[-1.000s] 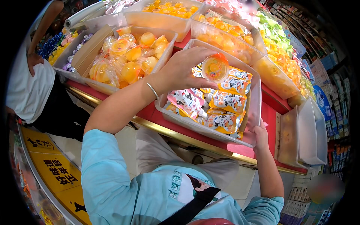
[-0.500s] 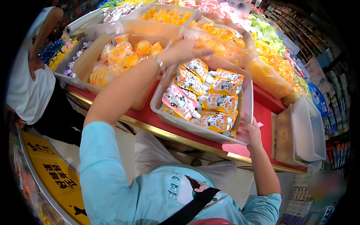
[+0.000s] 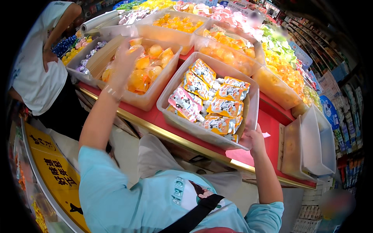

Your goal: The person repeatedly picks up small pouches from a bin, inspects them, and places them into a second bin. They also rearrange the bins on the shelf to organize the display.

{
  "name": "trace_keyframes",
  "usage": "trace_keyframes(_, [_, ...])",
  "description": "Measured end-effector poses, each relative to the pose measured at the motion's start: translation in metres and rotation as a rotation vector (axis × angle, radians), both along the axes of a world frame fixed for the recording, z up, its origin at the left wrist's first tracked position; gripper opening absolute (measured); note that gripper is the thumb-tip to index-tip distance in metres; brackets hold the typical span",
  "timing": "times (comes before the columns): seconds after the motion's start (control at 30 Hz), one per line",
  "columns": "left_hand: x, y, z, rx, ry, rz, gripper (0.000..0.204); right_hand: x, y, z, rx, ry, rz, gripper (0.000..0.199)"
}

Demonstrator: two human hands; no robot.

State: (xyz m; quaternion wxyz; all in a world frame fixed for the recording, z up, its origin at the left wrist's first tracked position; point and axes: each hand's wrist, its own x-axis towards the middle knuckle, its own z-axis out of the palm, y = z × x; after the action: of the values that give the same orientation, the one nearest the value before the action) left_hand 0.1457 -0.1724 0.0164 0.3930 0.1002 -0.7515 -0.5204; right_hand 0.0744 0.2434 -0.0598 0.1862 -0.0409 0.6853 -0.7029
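A translucent plastic bin [image 3: 210, 136] stands tilted at the display's front edge. It holds several orange drink pouches [image 3: 225, 106] with white spouts and a pink pouch [image 3: 184, 103] at its left. My right hand [image 3: 255, 140] grips the bin's near right corner. Above the bin of orange jelly cups on the left, my left hand [image 3: 125, 68] is raised, blurred by motion, with its fingers and thumb apart and no object visible in it. Part of those jelly cups [image 3: 142, 79] is hidden behind the hand.
The red display counter [image 3: 268, 141] has a gold front edge. More bins of orange jellies [image 3: 229, 58] stand behind, and stacked bins [image 3: 307, 143] sit at the right. A person in a white shirt [image 3: 42, 73] stands at the left, beside a yellow sign [image 3: 54, 171].
My left hand has swung left from above the pouch bin's far edge to the jelly cups. My right hand stays on the bin's corner. The whole view has shifted slightly.
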Motion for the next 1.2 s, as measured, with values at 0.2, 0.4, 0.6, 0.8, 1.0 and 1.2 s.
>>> trace_keyframes(0.2, [0.085,-0.069,-0.085,0.591,-0.022,-0.052,0.062,0.003,-0.006,0.004,0.017,-0.015,0.034,0.048])
trace_keyframes(0.4, [0.066,-0.062,-0.09,1.066,-0.413,0.06,0.066,-0.002,0.002,-0.002,-0.023,-0.061,0.083,0.049])
trace_keyframes(0.6, [0.066,-0.068,-0.079,1.186,-0.408,0.097,0.043,0.019,0.005,0.014,0.052,-0.321,0.242,0.058])
trace_keyframes(0.8, [0.06,-0.064,-0.073,1.254,-0.337,0.205,0.048,0.01,0.004,0.007,0.022,-0.269,0.246,0.06])
trace_keyframes(1.0, [0.066,-0.081,-0.089,1.25,-0.324,0.091,0.047,-0.002,0.004,0.001,0.009,-0.183,0.165,0.06])
trace_keyframes(1.2, [0.067,-0.072,-0.082,1.192,-0.375,0.08,0.054,-0.015,0.017,0.005,0.023,-0.089,0.192,0.061])
